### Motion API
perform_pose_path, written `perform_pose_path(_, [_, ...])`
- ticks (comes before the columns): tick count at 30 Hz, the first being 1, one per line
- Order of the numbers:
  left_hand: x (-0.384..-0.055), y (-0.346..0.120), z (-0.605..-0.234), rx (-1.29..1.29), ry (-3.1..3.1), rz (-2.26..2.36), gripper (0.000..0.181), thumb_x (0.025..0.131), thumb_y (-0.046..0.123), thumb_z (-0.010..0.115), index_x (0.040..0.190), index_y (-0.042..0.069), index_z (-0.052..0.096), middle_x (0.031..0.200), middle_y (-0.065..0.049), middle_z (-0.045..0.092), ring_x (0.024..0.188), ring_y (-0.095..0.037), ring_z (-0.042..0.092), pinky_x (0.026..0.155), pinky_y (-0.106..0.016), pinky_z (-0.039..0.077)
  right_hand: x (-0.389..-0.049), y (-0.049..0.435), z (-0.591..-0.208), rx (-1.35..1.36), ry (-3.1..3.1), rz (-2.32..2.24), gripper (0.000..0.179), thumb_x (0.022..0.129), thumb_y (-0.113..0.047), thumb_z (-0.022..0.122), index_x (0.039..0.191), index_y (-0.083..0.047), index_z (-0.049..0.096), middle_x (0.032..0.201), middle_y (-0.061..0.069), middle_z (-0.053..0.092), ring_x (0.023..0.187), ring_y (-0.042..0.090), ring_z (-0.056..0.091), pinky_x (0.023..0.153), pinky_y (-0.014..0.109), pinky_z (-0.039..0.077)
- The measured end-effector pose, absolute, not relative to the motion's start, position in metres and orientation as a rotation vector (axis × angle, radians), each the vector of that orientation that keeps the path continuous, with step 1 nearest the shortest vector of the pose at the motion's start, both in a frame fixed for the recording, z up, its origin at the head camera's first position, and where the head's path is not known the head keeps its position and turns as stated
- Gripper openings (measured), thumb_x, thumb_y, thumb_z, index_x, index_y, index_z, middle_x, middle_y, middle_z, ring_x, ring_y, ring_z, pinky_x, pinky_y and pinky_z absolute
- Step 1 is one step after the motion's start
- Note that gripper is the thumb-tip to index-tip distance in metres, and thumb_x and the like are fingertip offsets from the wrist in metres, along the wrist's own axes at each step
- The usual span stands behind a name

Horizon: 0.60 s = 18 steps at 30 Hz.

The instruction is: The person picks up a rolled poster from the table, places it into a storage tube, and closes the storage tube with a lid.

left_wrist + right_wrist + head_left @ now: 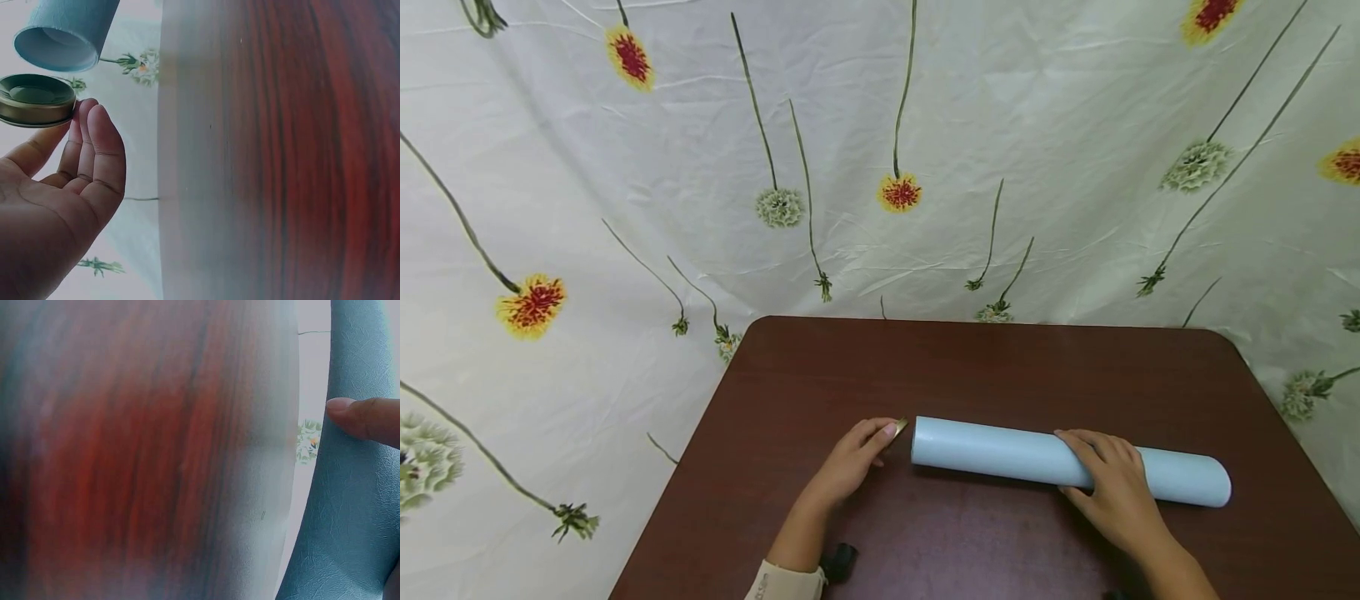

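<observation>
A long light-blue cardboard tube (pixel 992 451) lies sideways over the table, its left end open and hollow in the left wrist view. My right hand (pixel 1108 487) grips it right of its middle, fingers over the far side and thumb on the near side. In the right wrist view one digit presses on the tube's textured surface (pixel 350 500). Just off the open end, my left hand (pixel 847 467) pinches a round gold metal cap (pixel 37 112) with a recessed centre. A small gap separates cap and tube. The tube's right end (pixel 1219 483) looks rounded off.
The dark reddish-brown wooden table (pixel 820 367) has rounded back corners. Behind it hangs a white cloth (pixel 1037 108) printed with flowers and stems. A black strap piece (pixel 840 562) shows at my left wrist, beside a cream sleeve (pixel 786 582).
</observation>
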State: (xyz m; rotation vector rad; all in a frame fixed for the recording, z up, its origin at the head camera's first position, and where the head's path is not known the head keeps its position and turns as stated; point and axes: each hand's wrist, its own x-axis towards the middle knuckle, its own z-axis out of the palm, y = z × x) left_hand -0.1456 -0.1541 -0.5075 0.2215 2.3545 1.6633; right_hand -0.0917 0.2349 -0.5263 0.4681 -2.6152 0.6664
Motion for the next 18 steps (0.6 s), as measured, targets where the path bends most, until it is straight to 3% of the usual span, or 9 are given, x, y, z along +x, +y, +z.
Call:
perform_pose_path(6, [-0.145, -0.152, -0.509, 0.202, 2.351, 1.666, 0.044, 0.104, 0.047, 0.051, 0.134, 0.016, 0.063, 0.119, -0.009, 0.058, 0.106, -0.022, 0.057, 0.084, -0.034, 0.054, -0.092, 0.233, -0.527, 0.473, -2.609, 0.669, 0.093, 0.055, -0.004, 0.096, 0.139, -0.016, 0.059, 0.129, 0.011, 0.059, 0.117, 0.036, 0.051, 0.100, 0.059, 0.030])
perform_pose_path(11, [-0.143, -0.148, -0.508, 0.200, 2.335, 1.696, 0.040, 0.104, 0.042, 0.054, 0.131, 0.015, 0.065, 0.117, -0.010, 0.057, 0.104, -0.025, 0.057, 0.082, -0.034, 0.054, -0.092, 0.231, -0.527, 0.475, -2.611, 0.669, 0.093, 0.055, -0.004, 0.096, 0.140, -0.016, 0.059, 0.129, 0.011, 0.059, 0.117, 0.036, 0.051, 0.100, 0.059, 0.030])
perform_pose_path(18, [-0.141, -0.143, -0.510, 0.212, 2.328, 1.700, 0.042, 0.104, 0.040, 0.055, 0.137, 0.014, 0.061, 0.124, -0.013, 0.056, 0.106, -0.025, 0.058, 0.082, -0.034, 0.055, -0.092, 0.227, -0.525, 0.486, -2.601, 0.670, 0.092, 0.055, -0.004, 0.096, 0.139, -0.014, 0.059, 0.128, 0.011, 0.060, 0.116, 0.036, 0.051, 0.099, 0.059, 0.030])
